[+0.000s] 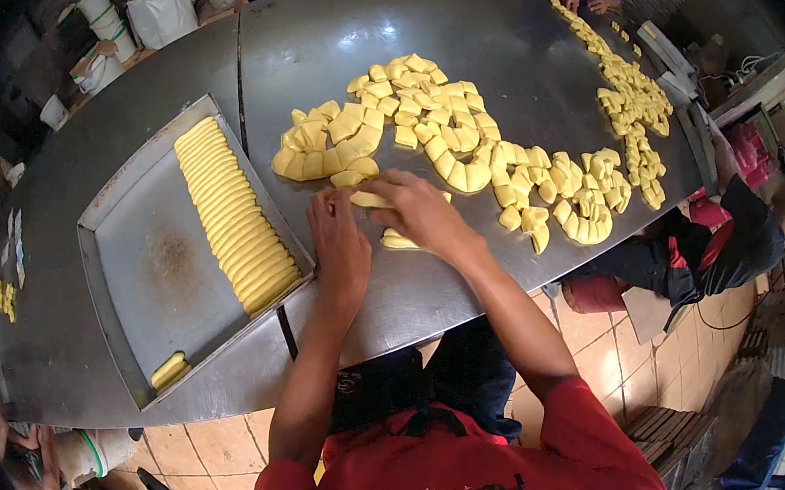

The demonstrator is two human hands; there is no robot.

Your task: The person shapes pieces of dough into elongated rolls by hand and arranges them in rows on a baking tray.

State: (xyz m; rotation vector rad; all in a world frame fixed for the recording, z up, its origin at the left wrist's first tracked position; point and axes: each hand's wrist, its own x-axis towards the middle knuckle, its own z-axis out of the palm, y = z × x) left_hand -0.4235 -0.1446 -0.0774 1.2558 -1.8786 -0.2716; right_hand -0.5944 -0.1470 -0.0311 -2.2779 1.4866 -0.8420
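My two bare hands over a soft yellow dough strip point(372, 200) at the frame's centre.
In the head view, my right hand point(420, 211) lies over the strip, its ends showing either side; my left hand point(338, 236) is just beside, fingers close together. I cannot tell whether either pinches. Cut yellow dough pieces point(467, 176) spread toward the upper right; a shallow grey metal tray point(146, 314) at left bears a row of yellow dough rolls point(226, 210).

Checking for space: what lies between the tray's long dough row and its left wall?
Head view: bare tray with a brown stain, plus dough by the near left corner.
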